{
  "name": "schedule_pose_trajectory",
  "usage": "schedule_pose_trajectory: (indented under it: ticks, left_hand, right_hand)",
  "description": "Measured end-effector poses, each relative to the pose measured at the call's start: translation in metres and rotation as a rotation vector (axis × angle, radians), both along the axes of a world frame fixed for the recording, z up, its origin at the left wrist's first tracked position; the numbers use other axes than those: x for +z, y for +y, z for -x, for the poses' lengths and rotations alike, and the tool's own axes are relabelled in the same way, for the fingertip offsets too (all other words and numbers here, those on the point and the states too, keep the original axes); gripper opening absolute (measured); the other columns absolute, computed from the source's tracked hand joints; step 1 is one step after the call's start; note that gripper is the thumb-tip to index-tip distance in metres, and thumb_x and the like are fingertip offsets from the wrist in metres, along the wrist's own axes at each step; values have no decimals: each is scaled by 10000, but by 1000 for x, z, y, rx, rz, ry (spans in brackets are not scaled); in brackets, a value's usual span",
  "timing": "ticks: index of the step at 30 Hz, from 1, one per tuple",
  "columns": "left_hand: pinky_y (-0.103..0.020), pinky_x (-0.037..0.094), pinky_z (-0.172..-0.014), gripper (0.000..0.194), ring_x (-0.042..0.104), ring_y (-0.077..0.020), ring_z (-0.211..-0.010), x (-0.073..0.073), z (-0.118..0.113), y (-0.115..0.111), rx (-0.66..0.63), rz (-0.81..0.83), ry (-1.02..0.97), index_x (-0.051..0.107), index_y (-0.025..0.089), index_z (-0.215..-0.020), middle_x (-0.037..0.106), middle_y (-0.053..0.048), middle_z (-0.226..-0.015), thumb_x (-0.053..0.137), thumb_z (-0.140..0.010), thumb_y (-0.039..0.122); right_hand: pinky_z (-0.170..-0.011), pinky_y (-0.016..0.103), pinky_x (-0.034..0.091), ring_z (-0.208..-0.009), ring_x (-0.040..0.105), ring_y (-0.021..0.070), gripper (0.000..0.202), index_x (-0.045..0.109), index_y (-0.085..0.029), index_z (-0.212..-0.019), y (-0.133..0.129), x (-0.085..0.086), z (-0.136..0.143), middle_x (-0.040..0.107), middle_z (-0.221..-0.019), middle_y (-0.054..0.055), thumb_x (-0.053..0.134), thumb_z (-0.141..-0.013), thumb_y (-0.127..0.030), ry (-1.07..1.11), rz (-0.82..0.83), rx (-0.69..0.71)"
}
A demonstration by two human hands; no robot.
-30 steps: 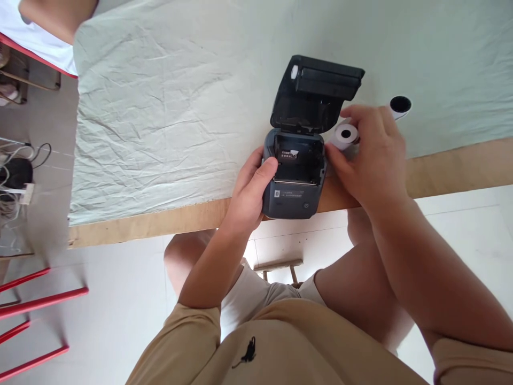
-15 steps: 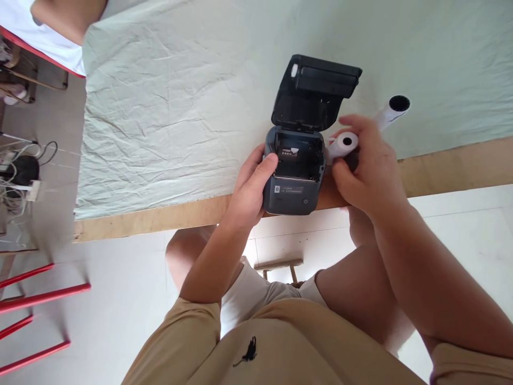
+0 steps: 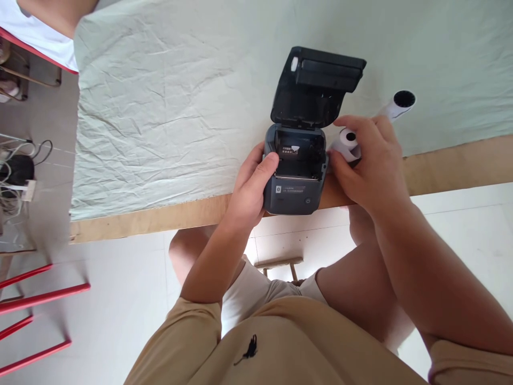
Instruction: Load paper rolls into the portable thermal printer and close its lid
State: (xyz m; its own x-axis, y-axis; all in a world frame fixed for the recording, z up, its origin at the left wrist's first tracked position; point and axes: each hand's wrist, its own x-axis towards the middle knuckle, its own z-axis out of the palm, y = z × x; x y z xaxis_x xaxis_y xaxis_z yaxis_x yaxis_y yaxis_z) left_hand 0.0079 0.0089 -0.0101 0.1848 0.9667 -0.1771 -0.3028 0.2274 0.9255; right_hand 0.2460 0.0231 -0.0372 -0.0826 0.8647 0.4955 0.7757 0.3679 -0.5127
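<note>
A dark grey label printer (image 3: 294,198) is at the table's front edge, its black lid (image 3: 310,91) swung up and its paper bay exposed. A small white printed label shows inside the bay. My left hand (image 3: 254,182) grips the printer's left side, thumb over the rim of the bay. Just right of the printer, my right hand (image 3: 374,158) has its thumb and fingers around a small white paper roll (image 3: 345,143) with a dark core hole. Part of this roll is hidden behind the fingers. A second white roll (image 3: 390,111) with a wider dark core stands beyond my right hand.
A pale green cloth (image 3: 180,107) covers the table, with a bare wooden edge (image 3: 152,214) along the front. Another person's arm (image 3: 60,13) rests at the far left corner. Red legs (image 3: 44,297) of furniture and cables (image 3: 16,176) are on the floor to the left.
The small roll in my right hand has turned slightly, and a loose flap of its paper now shows beside the thumb. My left hand keeps its hold on the printer.
</note>
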Motion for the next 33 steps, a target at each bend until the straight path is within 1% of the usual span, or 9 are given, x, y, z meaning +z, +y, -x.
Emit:
schedule_pose_trajectory:
  ticks: [3,7,12,16,20,24,28,31,33]
  left_hand:
    - [-387,716,-776,446,836,-345,-1218,1,0,0,1,3,4,767,283,-1195,856,-51,-1127,728,-1008,686]
    - [-344,662,-667,449,846,-332,-1159,3,1,0,-15,4,13,763,281,-1222,864,-54,-1097,743,-1000,671]
    - [-318,603,-589,448,855,-296,-1038,7,2,1,-15,18,28,753,261,-1239,865,-56,-1098,737,-1013,647]
    - [-338,621,-637,427,852,-273,-951,9,2,1,-32,4,40,752,256,-1230,861,-45,-1053,731,-1027,632]
    - [-358,642,-702,454,851,-291,-1024,8,2,1,-36,9,41,747,267,-1228,866,-46,-1092,745,-1009,664]
    - [-375,662,-775,437,842,-297,-1071,9,-1,1,-16,11,17,744,258,-1183,864,-52,-1109,775,-991,650]
    - [-386,655,-770,479,835,-298,-1046,10,-1,1,-11,17,36,740,252,-1184,852,-61,-1082,757,-985,687]
    - [-399,673,-835,519,822,-290,-1044,7,3,0,-52,-9,19,730,245,-1242,843,-67,-1120,799,-952,670]
    - [-377,670,-836,520,803,-259,-995,5,5,0,-84,-32,21,726,255,-1279,821,-45,-1096,883,-901,576]
  right_hand:
    - [-769,465,644,-845,689,238,648,586,-349,-1476,-3,9,5,701,-1071,35,746,-848,-332,145,-103,-57]
    - [-684,449,624,-841,735,250,397,567,-328,-1187,-11,33,28,696,-1048,29,776,-863,-423,356,-329,1]
    - [-768,490,667,-887,824,270,275,624,-339,-1119,-12,51,53,818,-1013,-5,719,-910,-187,161,-295,79]
    - [-788,520,676,-901,834,290,304,682,-333,-1154,-6,48,49,838,-1008,-12,702,-896,-173,31,-256,90]
    - [-886,563,672,-1029,848,317,261,714,-350,-1097,-3,42,43,867,-1108,-21,681,-920,-161,17,-148,89]
    - [-852,514,646,-1015,856,303,277,750,-339,-1017,0,41,44,883,-1142,-25,697,-879,-105,86,-218,160]
    - [-851,487,615,-981,818,264,274,752,-342,-930,-5,40,47,860,-1104,-39,668,-938,-82,146,-260,228]
    - [-875,509,603,-1002,792,285,125,751,-349,-961,-14,34,50,842,-1052,-27,749,-948,-224,166,-258,292]
    - [-923,547,599,-1091,780,323,44,751,-348,-990,-17,30,51,829,-1038,-4,738,-955,-371,203,-294,334]
